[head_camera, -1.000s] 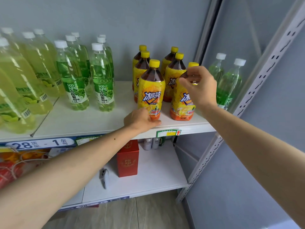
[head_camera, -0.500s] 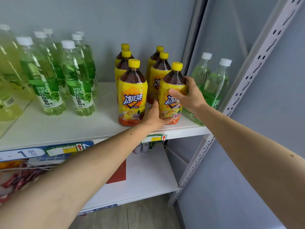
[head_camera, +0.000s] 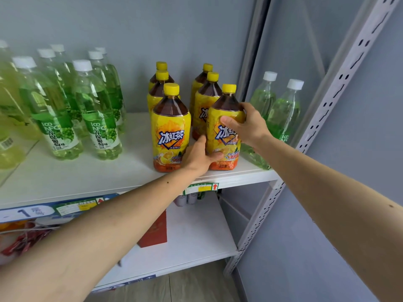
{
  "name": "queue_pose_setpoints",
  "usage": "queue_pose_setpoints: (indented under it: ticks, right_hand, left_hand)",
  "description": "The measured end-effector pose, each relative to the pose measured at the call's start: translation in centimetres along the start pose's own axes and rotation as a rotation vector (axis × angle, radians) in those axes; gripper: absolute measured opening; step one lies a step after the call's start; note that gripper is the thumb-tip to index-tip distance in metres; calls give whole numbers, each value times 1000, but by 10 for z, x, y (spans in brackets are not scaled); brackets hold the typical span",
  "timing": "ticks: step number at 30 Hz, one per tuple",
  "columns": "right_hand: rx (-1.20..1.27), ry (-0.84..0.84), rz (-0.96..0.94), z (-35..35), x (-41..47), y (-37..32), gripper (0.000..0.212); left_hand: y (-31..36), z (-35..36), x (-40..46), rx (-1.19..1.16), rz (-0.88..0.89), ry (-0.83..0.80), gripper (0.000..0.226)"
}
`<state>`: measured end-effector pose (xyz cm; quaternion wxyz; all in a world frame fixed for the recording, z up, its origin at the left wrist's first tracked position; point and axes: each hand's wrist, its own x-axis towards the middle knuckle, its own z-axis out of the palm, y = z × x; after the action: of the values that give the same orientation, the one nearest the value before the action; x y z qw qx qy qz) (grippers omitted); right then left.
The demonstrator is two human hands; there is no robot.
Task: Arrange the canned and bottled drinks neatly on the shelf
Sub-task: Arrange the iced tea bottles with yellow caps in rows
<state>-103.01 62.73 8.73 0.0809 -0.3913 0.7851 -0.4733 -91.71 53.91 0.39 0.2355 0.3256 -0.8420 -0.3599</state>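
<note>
Since a second ago we are no longer pinching the yellow cap of the front right iced tea bottle (head_camera: 224,129); our right hand (head_camera: 246,125) has slid down from the cap to the shoulder of the bottle, and our left hand (head_camera: 199,156) has crossed from the foot of the front left iced tea bottle (head_camera: 171,129) to the base of the right one. The white upper shelf (head_camera: 76,175) is carrying everything, with the green grape drink bottles (head_camera: 72,105) standing in rows at the left, six iced tea bottles in two files of three in the middle, and two more green bottles (head_camera: 281,112) just beside them at the right end. We are holding the front right iced tea bottle high and low at once, right fingers and thumb curled round its upper label, left hand curled round its lower label with the thumb pressed across the front, which, we judge, is keeping the tall bottle from tipping while we are squaring it with its neighbour. It is standing upright at the shelf's front edge, label facing out, close beside the front left bottle and heading the right file. The gap between the two front bottles is looking narrower than before. Below, a red box (head_camera: 154,232) and some cans (head_camera: 185,198) are sitting on the lower shelf (head_camera: 196,236).
</note>
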Motion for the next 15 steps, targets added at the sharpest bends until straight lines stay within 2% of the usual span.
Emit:
queue_pose_setpoints:
  ticks: [6,11,15]
  right_hand:
    - [34,-2,-33,2,-17,9,74]
    - [57,-41,10,1,-21,10,80]
    - [-35,-39,23,-5,-23,-5,87]
  left_hand:
    - [5,-1,-5,6,-21,-100,64]
    - [11,-14,-8,128,-30,-205,67]
    - [18,-34,-16,217,24,-227,62]
